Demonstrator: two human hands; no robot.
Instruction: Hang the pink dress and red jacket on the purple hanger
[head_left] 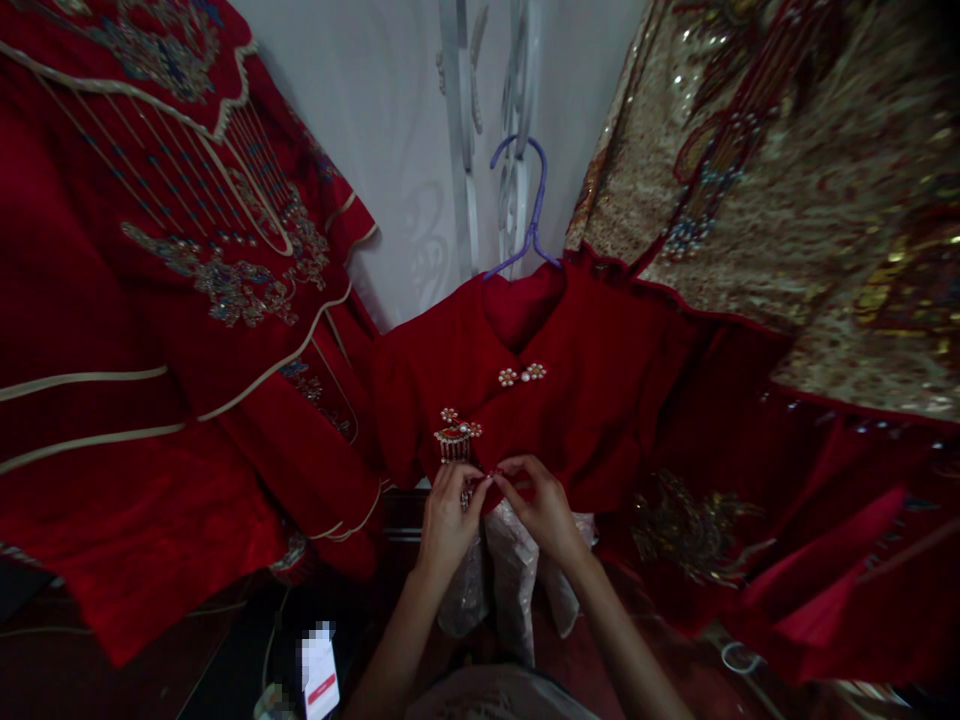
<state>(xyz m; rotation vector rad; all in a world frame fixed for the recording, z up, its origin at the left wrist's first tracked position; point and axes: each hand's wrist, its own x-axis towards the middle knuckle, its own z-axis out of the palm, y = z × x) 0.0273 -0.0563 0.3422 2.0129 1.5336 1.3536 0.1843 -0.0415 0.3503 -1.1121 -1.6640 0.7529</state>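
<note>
Pinches red short-sleeved top [592,410] low at front with left hand [452,500] and right hand [545,508]; might snag beaded tassel ornament [454,437] (beside left fingers) by tugging sideways

Dim; edges stretched, lower corners dark; phone [319,664] aglow.

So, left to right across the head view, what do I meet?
Red garment with beaded fringe → left hand → right hand → gold sequined garment.
</note>
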